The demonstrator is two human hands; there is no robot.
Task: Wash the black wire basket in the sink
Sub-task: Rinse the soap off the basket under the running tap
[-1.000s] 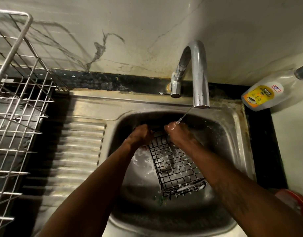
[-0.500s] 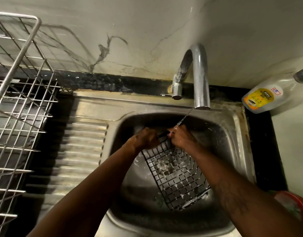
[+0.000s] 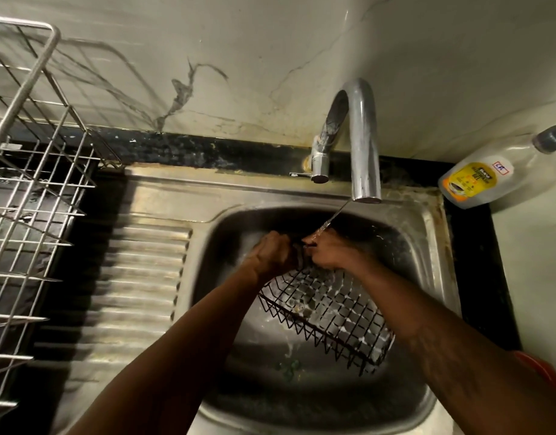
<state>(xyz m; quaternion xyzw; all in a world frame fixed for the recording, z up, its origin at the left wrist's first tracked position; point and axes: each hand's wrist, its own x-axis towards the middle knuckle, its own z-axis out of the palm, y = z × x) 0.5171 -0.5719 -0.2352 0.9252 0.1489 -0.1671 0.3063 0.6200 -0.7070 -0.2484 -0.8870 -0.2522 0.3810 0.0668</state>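
Observation:
The black wire basket (image 3: pixel 330 312) hangs tilted inside the steel sink (image 3: pixel 433 265), soapy foam clinging to its mesh. My left hand (image 3: pixel 272 254) grips its upper edge with curled fingers. My right hand (image 3: pixel 328 251) holds the same edge right beside it, under a thin stream of water from the chrome tap (image 3: pixel 363 146). The basket's far rim is hidden behind both hands.
A ribbed steel drainboard (image 3: pixel 138 277) lies left of the bowl. A metal dish rack (image 3: pixel 28 189) stands at the far left. A dish-soap bottle (image 3: pixel 477 180) leans against the wall at the right. Something red (image 3: pixel 540 368) shows at the right edge.
The basket has turned in my hands, its lower end swinging out to the right and its mesh bottom now facing up more. Both hands stayed together at the upper edge under the tap.

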